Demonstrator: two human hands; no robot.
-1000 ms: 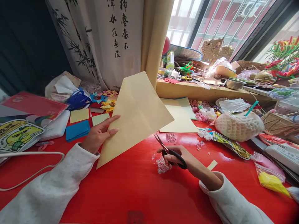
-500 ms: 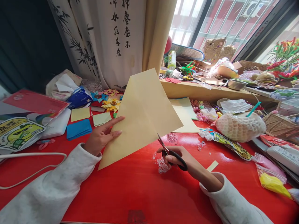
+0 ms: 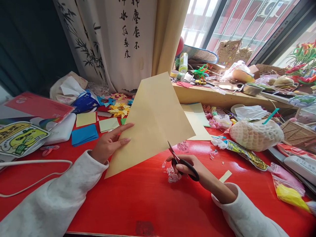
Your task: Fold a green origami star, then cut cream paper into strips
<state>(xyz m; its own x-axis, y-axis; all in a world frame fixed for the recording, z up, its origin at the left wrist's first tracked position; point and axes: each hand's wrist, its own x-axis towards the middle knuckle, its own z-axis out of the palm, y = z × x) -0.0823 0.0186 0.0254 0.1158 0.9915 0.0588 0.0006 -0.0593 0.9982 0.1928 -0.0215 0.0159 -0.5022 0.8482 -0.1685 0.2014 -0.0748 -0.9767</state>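
Observation:
My left hand (image 3: 108, 144) pinches the left edge of a large pale-yellow sheet of paper (image 3: 155, 115), thumb on the near face and the other fingers partly hidden behind it. The sheet is held up at a slant above the red table, with a faint crease down its middle. In my right hand (image 3: 192, 168) is a pair of scissors (image 3: 189, 168) with black handles, my fingers in and around the loops. The blades point up and meet the lower edge of the sheet near the crease; their tips overlap the paper.
Behind the sheet lies more pale paper (image 3: 197, 125). Blue paper squares (image 3: 84, 135), yellow ones (image 3: 86, 119) and folded paper pieces (image 3: 119, 109) sit at left. A paper strip (image 3: 225, 176) rests by my right wrist. A net-covered fruit (image 3: 256, 135) stands right, below the cluttered windowsill (image 3: 209, 97).
The whole view has shifted slightly, so most things appear a little further right. Both hands keep their hold, and the scissors stay at the sheet's lower edge.

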